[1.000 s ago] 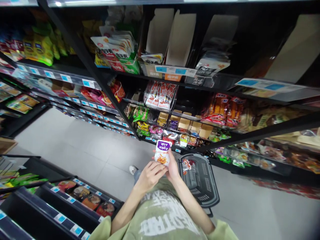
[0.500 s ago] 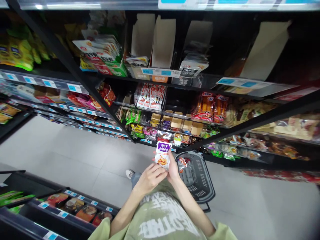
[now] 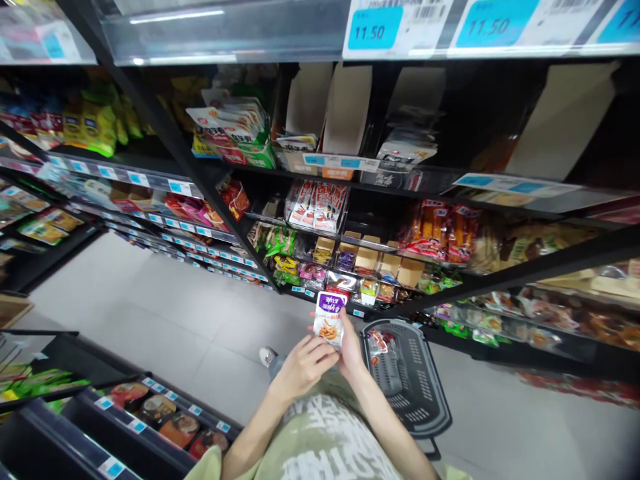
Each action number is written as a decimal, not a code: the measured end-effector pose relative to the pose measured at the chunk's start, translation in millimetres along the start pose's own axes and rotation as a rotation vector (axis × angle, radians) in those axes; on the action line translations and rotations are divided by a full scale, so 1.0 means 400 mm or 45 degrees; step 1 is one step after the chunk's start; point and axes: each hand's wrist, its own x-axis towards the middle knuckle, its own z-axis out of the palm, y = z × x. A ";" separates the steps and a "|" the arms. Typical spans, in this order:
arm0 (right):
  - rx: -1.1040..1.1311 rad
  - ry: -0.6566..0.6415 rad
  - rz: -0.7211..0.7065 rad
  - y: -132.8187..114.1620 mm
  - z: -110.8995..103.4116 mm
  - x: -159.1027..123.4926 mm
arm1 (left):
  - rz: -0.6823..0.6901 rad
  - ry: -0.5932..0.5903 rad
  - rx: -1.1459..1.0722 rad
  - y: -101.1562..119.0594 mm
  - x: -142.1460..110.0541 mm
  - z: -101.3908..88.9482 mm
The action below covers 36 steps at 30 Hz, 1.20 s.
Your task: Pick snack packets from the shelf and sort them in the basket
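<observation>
In front of my body is a small white and purple snack packet (image 3: pixel 330 319), with a picture of food on its lower half. My right hand (image 3: pixel 351 343) grips it from the right, thumb on the front edge and fingertips showing past the left edge. Curled fingers of my left hand (image 3: pixel 307 367) close on the packet's bottom edge; what its thumb does is hidden. A grey shopping basket (image 3: pixel 435 393) stands on the floor right of my hands. Inside it lie red and white packets (image 3: pixel 379 343).
Ahead rises a black shelf rack with price labels (image 3: pixel 375 30), red and white bags (image 3: pixel 317 205), sausage packs (image 3: pixel 440 230) and small open cartons (image 3: pixel 367 260). At lower left is another shelf with round-lidded tubs (image 3: pixel 177 430). Grey tiled floor (image 3: pixel 200 333) lies between.
The view has shifted, so shelves, basket and hands sit lower and further right in the picture. Both hands keep their hold on the packet, which looks slightly turned.
</observation>
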 end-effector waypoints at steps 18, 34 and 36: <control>0.043 -0.092 -0.163 -0.005 0.010 0.000 | -0.611 0.628 -0.230 -0.014 -0.021 0.041; -0.214 -0.030 -0.398 0.000 0.006 -0.005 | -1.371 0.916 -1.551 0.007 -0.016 0.039; -0.215 -0.036 -0.394 -0.002 0.006 -0.007 | -1.355 0.913 -1.554 0.009 -0.014 0.038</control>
